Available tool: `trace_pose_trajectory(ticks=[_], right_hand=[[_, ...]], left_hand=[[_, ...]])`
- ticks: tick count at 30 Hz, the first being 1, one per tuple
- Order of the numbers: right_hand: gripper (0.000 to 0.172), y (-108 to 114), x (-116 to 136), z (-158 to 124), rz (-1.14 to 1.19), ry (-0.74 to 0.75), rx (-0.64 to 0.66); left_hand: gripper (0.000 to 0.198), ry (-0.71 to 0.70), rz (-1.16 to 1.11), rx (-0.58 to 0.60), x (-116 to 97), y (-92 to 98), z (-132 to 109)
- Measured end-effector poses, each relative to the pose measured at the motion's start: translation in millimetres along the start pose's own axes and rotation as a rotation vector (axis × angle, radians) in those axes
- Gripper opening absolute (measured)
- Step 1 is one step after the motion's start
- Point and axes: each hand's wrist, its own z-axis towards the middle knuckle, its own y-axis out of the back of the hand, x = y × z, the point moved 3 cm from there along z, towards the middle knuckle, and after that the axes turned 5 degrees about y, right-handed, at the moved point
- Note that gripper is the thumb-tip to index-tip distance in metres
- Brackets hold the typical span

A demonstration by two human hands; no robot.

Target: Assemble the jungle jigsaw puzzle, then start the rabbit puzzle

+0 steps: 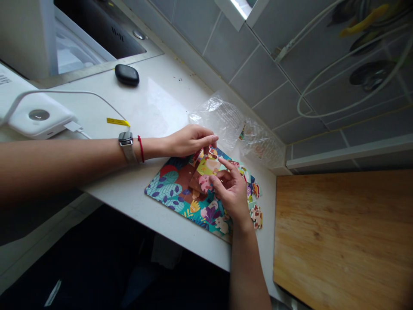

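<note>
A colourful picture board [171, 189] with leaves, flowers and animals lies at a slant on the white counter. On it sits a small patch of jigsaw puzzle pieces [208, 165], yellow-green with a pink animal. My left hand [189, 141] comes in from the left, its bent fingers on the upper edge of the patch; their tips are partly hidden. At the patch's right edge is my right hand [230, 187], with thumb and index finger on the pieces and the other fingers curled. Loose puzzle pieces [256, 215] lie along the board's right side.
Crumpled clear plastic bags [219, 114] lie behind the board against the tiled wall. A wooden board [342, 232] stands to the right. Left are a black case [127, 75], a white charging device [40, 114] with its cable, and a sink [106, 30].
</note>
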Motion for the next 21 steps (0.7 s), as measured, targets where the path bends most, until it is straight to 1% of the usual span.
trace_pose_trajectory(ticks=[4,8,10,13,16,21], right_hand=[[0.055,-13,4,-3,0.039,-0.048,0.092],[0.055,-36,8,-10,0.140,-0.144,0.173],[0.050,-49,8,-14,0.180,-0.185,0.192],[0.034,-61,6,-16,0.164,-0.212,0.169],[0.028,-66,4,-17,0.113,-0.220,0.146],[0.028,-65,1,-19,0.045,-0.217,0.186]], left_hand=[[0.046,-0.027,-0.041,-0.120,5,-1.5,1],[0.049,-0.024,-0.122,-0.150,11,-4.0,3],[0.050,-0.004,-0.173,-0.154,14,-4.1,5],[0.049,0.008,-0.219,-0.155,16,-3.6,8],[0.047,0.007,-0.234,-0.148,17,-3.4,9],[0.046,0.017,-0.245,-0.153,19,-3.8,10]])
